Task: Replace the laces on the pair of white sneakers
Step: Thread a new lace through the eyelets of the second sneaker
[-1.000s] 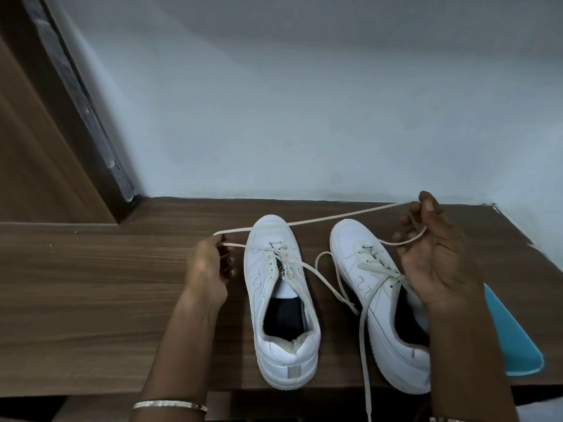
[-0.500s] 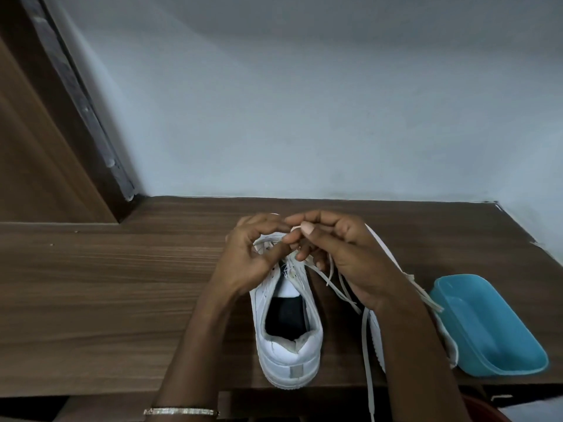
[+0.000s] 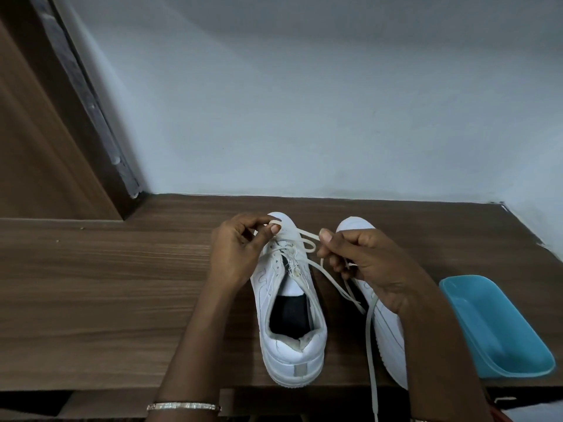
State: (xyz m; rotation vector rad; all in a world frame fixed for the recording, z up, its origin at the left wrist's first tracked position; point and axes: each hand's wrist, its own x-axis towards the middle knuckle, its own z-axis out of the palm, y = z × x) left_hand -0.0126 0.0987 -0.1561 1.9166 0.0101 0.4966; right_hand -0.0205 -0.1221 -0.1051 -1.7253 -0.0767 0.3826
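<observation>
Two white sneakers stand side by side on the wooden table [image 3: 122,300], toes toward the wall. Over the toe of the left sneaker [image 3: 289,324], my left hand [image 3: 237,251] pinches a small loop of the off-white lace [image 3: 307,239] between thumb and fingers. My right hand [image 3: 362,260] pinches the other part of the same lace just right of that shoe. My right forearm covers much of the right sneaker [image 3: 387,324]. A second lace [image 3: 370,345] trails from the right sneaker over the table's front edge.
A turquoise plastic tray [image 3: 499,327] lies at the table's right front corner. A pale wall runs close behind the shoes, and a wooden door frame [image 3: 91,117] stands at the left. Bare wood stretches left of the shoes.
One second ago my hands were spread wide with the lace stretched between them. They came together over the left sneaker's toe, and now they are slightly apart, each pinching the lace.
</observation>
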